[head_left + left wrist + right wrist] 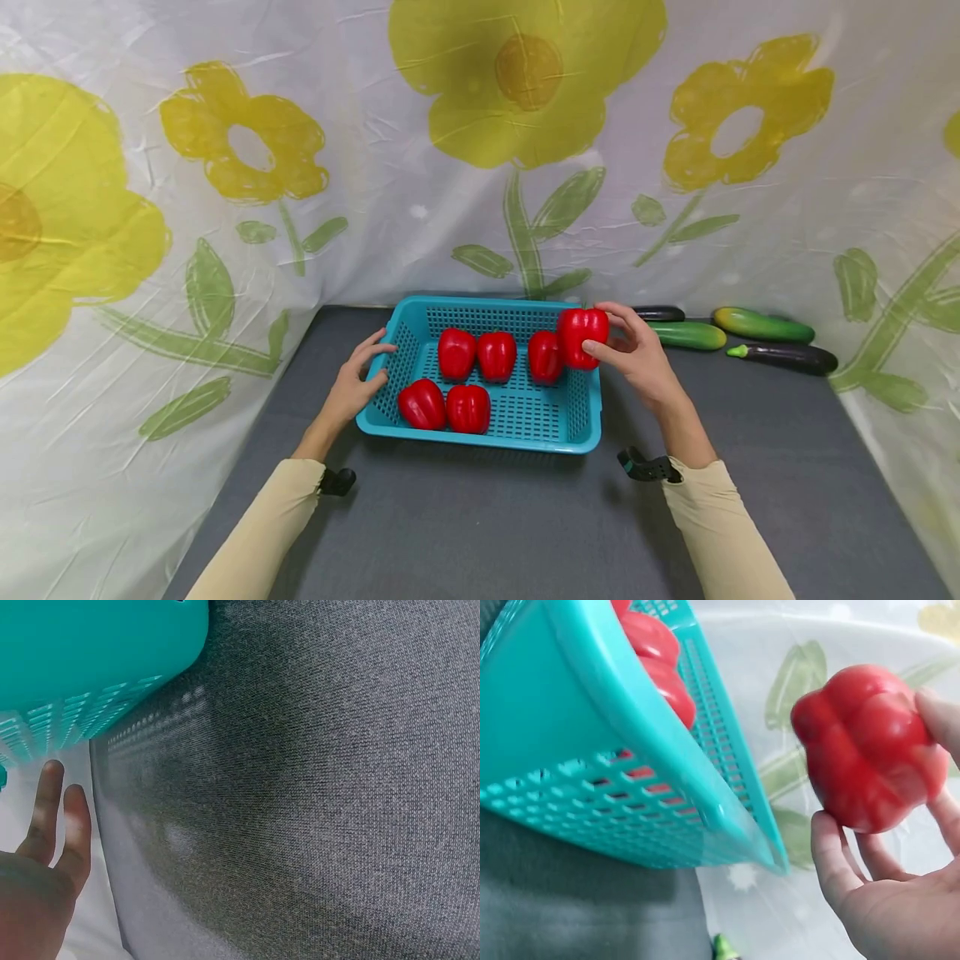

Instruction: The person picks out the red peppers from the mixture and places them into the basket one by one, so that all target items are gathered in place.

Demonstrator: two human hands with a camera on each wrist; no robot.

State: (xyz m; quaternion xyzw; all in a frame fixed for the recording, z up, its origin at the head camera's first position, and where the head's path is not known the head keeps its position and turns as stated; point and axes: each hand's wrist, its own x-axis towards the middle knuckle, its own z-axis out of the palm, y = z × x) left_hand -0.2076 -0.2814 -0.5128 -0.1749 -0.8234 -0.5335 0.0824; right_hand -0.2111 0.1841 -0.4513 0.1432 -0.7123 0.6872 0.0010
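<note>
My right hand (639, 357) holds a glossy red bell pepper (576, 335) above the right rim of a blue-green plastic basket (510, 445). In the right wrist view, thumb and fingers grip this bell pepper (870, 750) from its sides, apart from the basket wall (562, 802). Several other red bell peppers (468, 408) lie inside the basket, in a back row and at the front left. At the basket's left side is my left hand (351, 390), fingers spread and holding nothing. The left wrist view shows two extended fingers (75, 832) beside the perforated wall; whether they touch it I cannot tell.
Right of the basket lie a green cucumber-like vegetable (686, 336), a yellow-green one (763, 325) and two dark eggplants (787, 358). All stand on a dark grey table (480, 533). Behind it hangs a white sheet (390, 225) printed with yellow flowers.
</note>
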